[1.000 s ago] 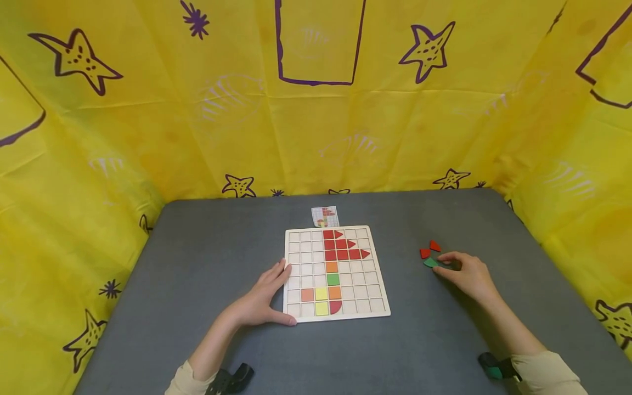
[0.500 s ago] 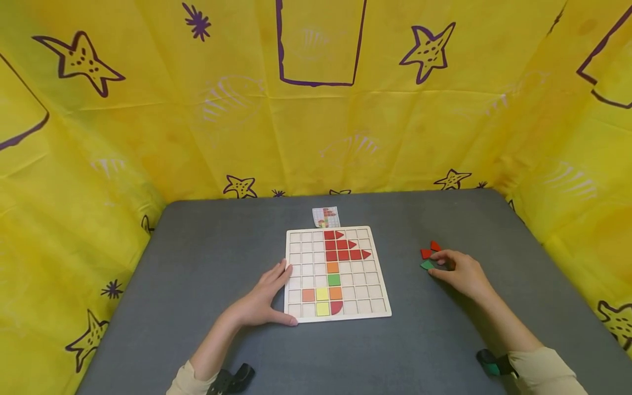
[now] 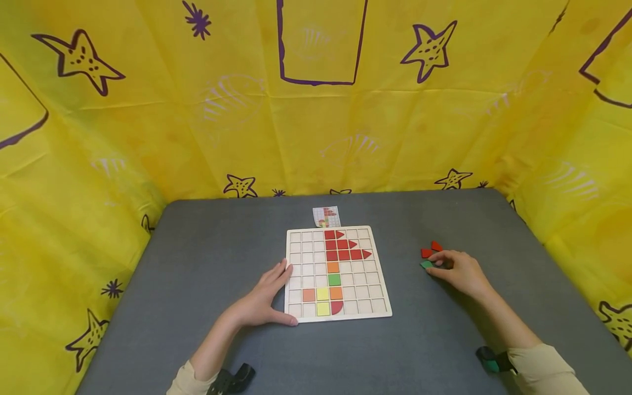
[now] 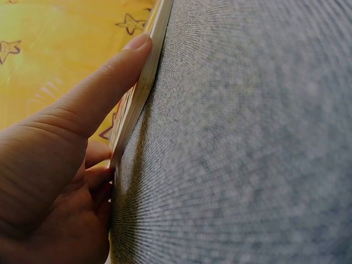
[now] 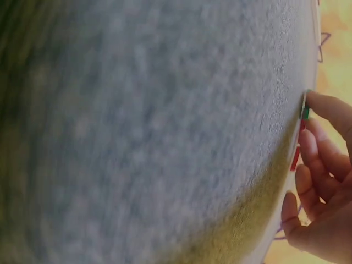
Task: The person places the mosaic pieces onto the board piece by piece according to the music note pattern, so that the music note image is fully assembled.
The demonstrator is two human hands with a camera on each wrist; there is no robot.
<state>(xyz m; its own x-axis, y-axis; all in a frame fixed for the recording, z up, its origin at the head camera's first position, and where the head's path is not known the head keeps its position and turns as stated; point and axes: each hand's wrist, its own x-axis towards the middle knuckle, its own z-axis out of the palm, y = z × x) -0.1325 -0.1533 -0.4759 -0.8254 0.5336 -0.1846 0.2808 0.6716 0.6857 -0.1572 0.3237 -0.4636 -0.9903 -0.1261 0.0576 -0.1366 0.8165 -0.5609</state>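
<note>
A pale wooden grid board point(image 3: 302, 260) lies on the grey table in the head view, with red, orange, green and yellow pieces in some of its cells. My left hand point(image 3: 263, 300) rests at its left edge, fingers extended and thumb point(image 4: 104, 82) on the near-left corner. To the right of the board, my right hand point(image 3: 463, 274) pinches a small green piece point(image 3: 425, 265) between thumb and index finger, low at the tabletop. Its other fingers are loosely bent. Just beyond the green piece lie two red pieces, one point(image 3: 426, 253) nearer and one point(image 3: 436, 246) farther.
A small printed card point(image 3: 327, 216) with a coloured grid pattern lies against the board's far edge. Yellow cloth point(image 3: 316, 137) with drawn starfish hangs behind and at both sides of the grey table point(image 3: 222, 241). Dark straps point(image 3: 232, 379) sit on both wrists.
My right hand has moved slightly left, and the green piece has shifted a little left and toward me, away from the red pieces. The left hand and board look the same.
</note>
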